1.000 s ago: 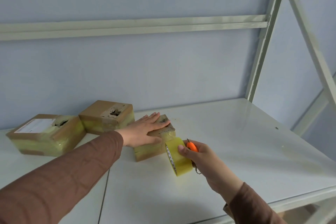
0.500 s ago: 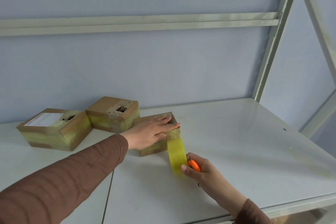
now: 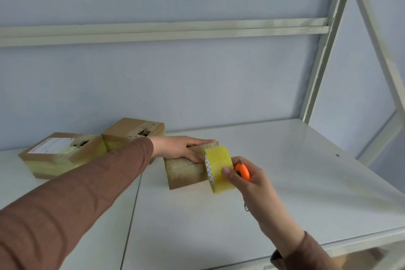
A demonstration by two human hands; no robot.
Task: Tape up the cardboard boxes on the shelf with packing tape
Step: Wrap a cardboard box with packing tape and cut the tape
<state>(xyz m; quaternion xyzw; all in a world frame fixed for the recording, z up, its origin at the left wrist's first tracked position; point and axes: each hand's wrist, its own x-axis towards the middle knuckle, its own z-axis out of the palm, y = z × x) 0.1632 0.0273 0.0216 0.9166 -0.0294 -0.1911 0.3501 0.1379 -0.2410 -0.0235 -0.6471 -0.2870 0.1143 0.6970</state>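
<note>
three cardboard boxes: one (image 3: 184, 173) under the left hand's (image 3: 179, 149) fingers, two more (image 3: 133, 132) (image 3: 61, 153) back past its wrist. one roll of yellow tape (image 3: 219, 169) and one orange tool (image 3: 242, 172), perhaps a cutter, in the right hand's (image 3: 252, 182) fingers.

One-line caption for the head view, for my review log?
Left hand presses flat on a cardboard box while the right hand holds a yellow tape roll against its end.

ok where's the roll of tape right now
In the head view the yellow tape roll sits just right of centre, held in the right hand against the right end of the nearest cardboard box, which the left hand presses down.
</note>
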